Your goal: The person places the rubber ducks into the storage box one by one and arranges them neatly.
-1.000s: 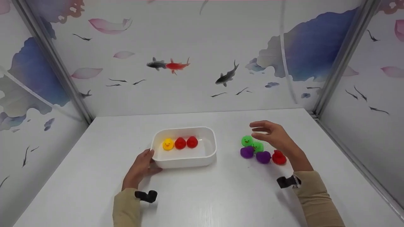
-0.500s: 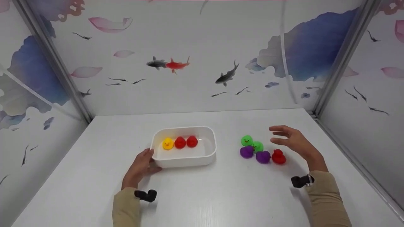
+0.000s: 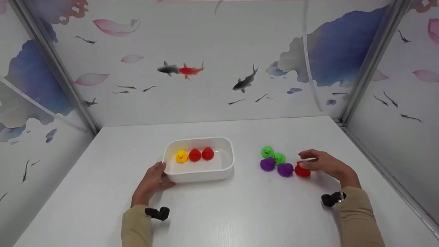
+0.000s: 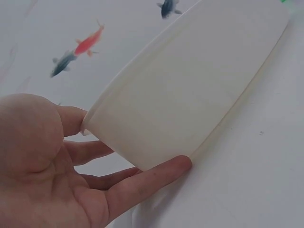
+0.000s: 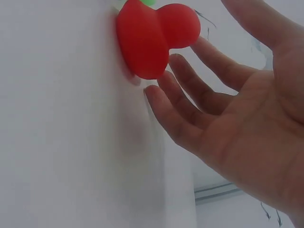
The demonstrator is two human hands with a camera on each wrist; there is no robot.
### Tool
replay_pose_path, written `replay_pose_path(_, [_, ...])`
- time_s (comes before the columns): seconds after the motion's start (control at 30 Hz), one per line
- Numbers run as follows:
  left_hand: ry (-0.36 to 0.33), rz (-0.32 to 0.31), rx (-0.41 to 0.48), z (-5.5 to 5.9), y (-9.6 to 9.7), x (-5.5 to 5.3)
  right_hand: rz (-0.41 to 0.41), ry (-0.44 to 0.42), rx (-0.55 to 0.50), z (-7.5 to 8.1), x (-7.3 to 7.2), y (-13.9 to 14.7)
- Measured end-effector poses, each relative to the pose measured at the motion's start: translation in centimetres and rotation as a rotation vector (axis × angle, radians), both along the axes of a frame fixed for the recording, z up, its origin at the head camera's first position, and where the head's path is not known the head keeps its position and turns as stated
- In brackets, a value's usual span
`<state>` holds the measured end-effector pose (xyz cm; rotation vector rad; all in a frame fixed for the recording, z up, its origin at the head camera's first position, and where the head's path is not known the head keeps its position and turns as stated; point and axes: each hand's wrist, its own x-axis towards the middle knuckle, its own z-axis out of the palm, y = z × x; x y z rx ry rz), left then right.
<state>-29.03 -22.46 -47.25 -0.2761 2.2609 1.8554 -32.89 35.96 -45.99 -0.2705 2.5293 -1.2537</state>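
At its left end, my left hand (image 3: 150,181) grips a white plastic tub (image 3: 200,176); in the left wrist view its fingers (image 4: 137,187) lie against the tub's end and lower edge. A yellow rubber duck (image 3: 181,156) and two red ones stand in a row inside. My right hand (image 3: 331,168) reaches over a red rubber duck (image 3: 303,172) on the table. Seen from the right wrist, the spread fingers (image 5: 204,95) are beside that duck and the thumb is apart from it.
Left of the red duck lie two purple ducks (image 3: 285,170) and two green ducks (image 3: 268,152), close together on the white table (image 3: 219,212). Printed panels (image 3: 205,109) wall in the back and both sides.
My right hand has moved right, away from above the green ducks, then lowered to the loose red duck. The left hand and the tub have stayed in place.
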Motion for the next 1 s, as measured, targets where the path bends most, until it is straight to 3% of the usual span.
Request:
replay_pose_path(0.4, [0.003,-0.002,-0.026,0.1,-0.2,0.3,-0.068,-0.066,0.051,-0.4,-0.5,-0.4])
replay_pose_path(0.8, [-0.008,0.001,0.005,0.1,0.2,0.1,-0.078,-0.071,0.161,-0.2,-0.2,-1.1])
replay_pose_path(1.0, [-0.006,0.005,0.009,0.2,0.1,0.1,-0.082,-0.067,0.162,-0.1,-0.4,-1.3])
